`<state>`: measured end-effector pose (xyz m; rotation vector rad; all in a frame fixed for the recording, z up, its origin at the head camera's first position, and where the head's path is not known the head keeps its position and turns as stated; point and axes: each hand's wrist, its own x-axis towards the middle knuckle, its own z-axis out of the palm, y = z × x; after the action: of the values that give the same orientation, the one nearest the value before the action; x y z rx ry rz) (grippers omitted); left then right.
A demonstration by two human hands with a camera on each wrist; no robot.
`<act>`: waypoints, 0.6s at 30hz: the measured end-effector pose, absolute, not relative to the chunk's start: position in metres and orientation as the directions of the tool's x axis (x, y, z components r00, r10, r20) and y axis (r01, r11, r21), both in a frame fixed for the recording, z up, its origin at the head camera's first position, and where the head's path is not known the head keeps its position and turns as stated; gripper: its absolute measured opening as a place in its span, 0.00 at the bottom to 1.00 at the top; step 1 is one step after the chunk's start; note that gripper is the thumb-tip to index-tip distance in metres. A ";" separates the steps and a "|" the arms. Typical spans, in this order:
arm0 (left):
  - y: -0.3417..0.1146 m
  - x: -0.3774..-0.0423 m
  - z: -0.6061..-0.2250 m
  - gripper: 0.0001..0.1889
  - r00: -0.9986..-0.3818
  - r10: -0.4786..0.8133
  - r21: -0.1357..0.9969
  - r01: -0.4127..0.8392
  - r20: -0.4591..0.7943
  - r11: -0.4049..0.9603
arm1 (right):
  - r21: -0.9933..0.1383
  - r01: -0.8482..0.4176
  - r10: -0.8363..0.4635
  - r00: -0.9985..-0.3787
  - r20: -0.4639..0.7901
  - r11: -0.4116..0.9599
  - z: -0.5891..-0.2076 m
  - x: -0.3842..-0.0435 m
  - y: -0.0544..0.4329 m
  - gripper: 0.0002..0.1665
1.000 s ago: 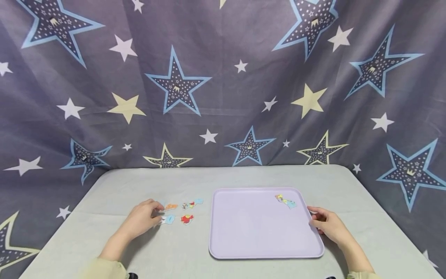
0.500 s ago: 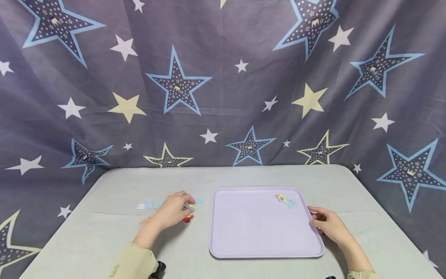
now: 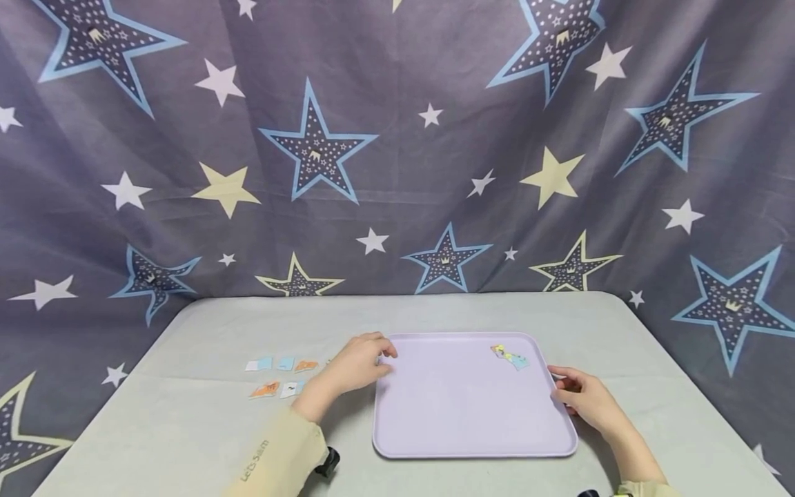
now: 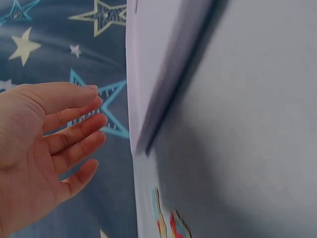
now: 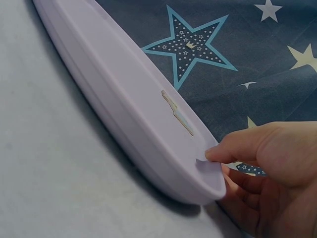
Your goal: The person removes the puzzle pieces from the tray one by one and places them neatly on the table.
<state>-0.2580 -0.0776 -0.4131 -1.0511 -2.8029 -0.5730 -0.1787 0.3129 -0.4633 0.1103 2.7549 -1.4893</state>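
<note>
A lilac tray (image 3: 466,414) lies on the table. My right hand (image 3: 586,400) pinches its right rim, thumb on the inside and fingers outside, as the right wrist view shows. At the tray's upper left corner is my left hand (image 3: 357,362), its fingers loosely bent over the rim; in the left wrist view nothing shows between thumb and fingers (image 4: 74,136). A flat picture piece (image 3: 511,358) in yellow and blue, like a puzzle piece, sits in the tray's upper right.
Several more picture pieces, including an orange one (image 3: 265,390) and a blue one (image 3: 286,364), lie on the table left of the tray. My left forearm partly covers that group. A star-patterned curtain (image 3: 397,172) hangs behind the pale table (image 3: 155,414).
My left hand has moved right, from over the loose pieces to the tray's left edge, uncovering the leftmost pieces. My right hand and the tray stay in place.
</note>
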 end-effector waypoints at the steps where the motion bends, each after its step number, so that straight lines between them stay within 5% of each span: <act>1: -0.073 -0.259 -0.412 0.09 -0.752 0.624 0.308 0.657 0.211 0.688 | -0.836 0.066 0.059 -0.997 -0.041 0.544 -0.463 -0.179 0.313 0.30; 18: -0.010 -0.267 -0.414 0.10 -0.704 0.702 0.298 0.697 0.110 0.653 | -0.841 0.070 0.056 -0.997 -0.047 0.537 -0.461 -0.178 0.311 0.30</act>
<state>-0.2671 -0.0098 -0.4136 -1.2142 -2.8697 -0.5070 -0.1777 0.3115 -0.4610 0.1124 2.7410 -1.5009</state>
